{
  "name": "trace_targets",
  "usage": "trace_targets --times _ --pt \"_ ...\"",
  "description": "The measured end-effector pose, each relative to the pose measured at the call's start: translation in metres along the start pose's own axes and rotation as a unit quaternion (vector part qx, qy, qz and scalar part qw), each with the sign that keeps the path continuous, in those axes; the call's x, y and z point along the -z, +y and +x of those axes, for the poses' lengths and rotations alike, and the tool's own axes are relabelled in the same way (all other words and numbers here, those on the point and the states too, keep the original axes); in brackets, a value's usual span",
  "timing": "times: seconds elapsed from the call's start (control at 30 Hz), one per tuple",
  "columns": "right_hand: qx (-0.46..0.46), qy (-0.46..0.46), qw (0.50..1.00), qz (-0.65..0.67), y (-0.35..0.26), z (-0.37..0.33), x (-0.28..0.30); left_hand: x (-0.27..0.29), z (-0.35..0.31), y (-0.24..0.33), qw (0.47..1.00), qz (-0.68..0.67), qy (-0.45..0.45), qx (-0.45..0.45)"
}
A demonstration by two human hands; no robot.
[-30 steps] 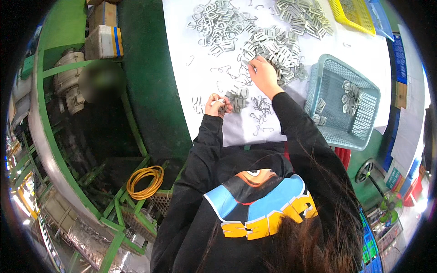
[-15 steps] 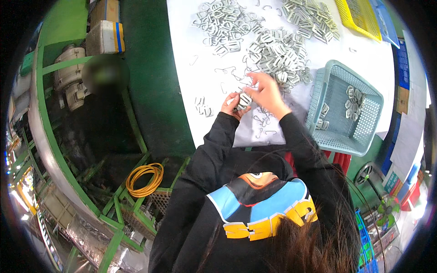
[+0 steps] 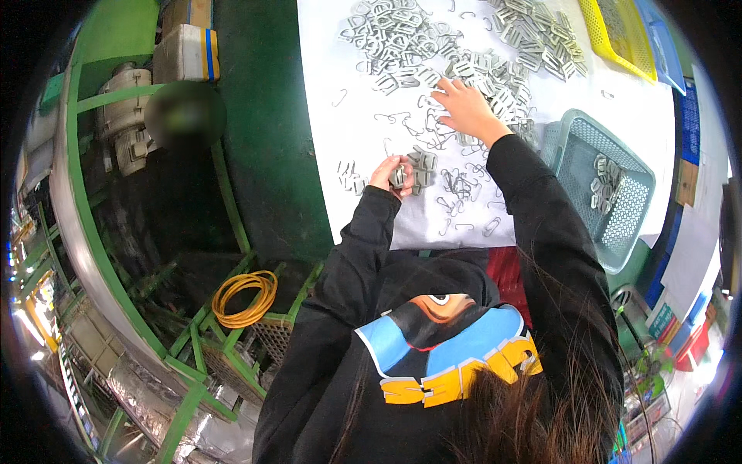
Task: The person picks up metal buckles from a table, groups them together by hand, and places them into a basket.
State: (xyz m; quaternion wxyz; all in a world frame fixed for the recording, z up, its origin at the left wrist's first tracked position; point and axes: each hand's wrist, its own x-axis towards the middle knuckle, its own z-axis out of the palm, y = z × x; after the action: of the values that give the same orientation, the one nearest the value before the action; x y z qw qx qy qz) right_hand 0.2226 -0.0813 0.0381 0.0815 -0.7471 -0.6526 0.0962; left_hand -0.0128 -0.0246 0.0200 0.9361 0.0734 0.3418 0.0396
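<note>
My left hand (image 3: 384, 175) is closed around a grey metal slotted buckle (image 3: 399, 179), low over the white table. Several more buckles (image 3: 423, 165) lie just right of it. Farther up, my right hand (image 3: 468, 110) has its fingers stretched apart at the near edge of a heap of flat buckles (image 3: 495, 72); its fingertips touch or hover over the pieces, and nothing shows gripped in them. Thin wire hooks (image 3: 459, 184) are scattered between the hands and closer to my body. A small group of buckles (image 3: 352, 179) rests left of my left hand.
A blue-grey perforated basket (image 3: 570, 185) with some buckles inside stands at the right. Two more metal heaps (image 3: 386, 39) (image 3: 537, 35) lie at the back. A yellow basket (image 3: 607, 48) sits at the far right. The table's left edge borders a green floor (image 3: 259, 124).
My right hand has moved away from my left hand, up to the buckle heap, and its fingers have spread. My left hand has shifted slightly left and still holds a buckle.
</note>
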Motion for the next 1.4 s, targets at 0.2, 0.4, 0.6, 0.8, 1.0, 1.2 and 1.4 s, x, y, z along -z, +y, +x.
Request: trace_targets --times 0.2,0.4,0.6,0.8,1.0,1.2,1.4 --pt "0.001 0.012 1.0 -0.029 0.006 0.014 -0.006 -0.017 -0.007 -0.003 0.998 0.023 0.063 0.002" --pt "-0.317 0.014 0.825 0.468 -0.003 -0.006 0.034 -0.011 -0.009 -0.004 0.994 0.03 0.098 -0.036" --pt "-0.463 0.091 0.613 0.633 -0.002 -0.08 0.003 -0.006 0.005 -0.019 0.994 0.02 0.106 0.002" --pt "-0.476 0.098 0.55 0.679 -0.042 -0.132 0.006 -0.005 0.014 -0.036 0.989 0.103 0.101 0.037" --pt "-0.266 -0.016 0.836 0.481 -0.099 -0.129 0.026 -0.019 0.009 -0.056 0.99 0.08 0.043 0.109" --pt "-0.403 0.126 0.855 0.299 -0.095 -0.102 0.014 -0.005 0.017 -0.057 0.986 0.122 0.073 0.088" --pt "-0.236 0.063 0.969 -0.033 -0.04 -0.09 -0.03 0.001 0.015 -0.044 0.993 0.053 0.088 0.066"
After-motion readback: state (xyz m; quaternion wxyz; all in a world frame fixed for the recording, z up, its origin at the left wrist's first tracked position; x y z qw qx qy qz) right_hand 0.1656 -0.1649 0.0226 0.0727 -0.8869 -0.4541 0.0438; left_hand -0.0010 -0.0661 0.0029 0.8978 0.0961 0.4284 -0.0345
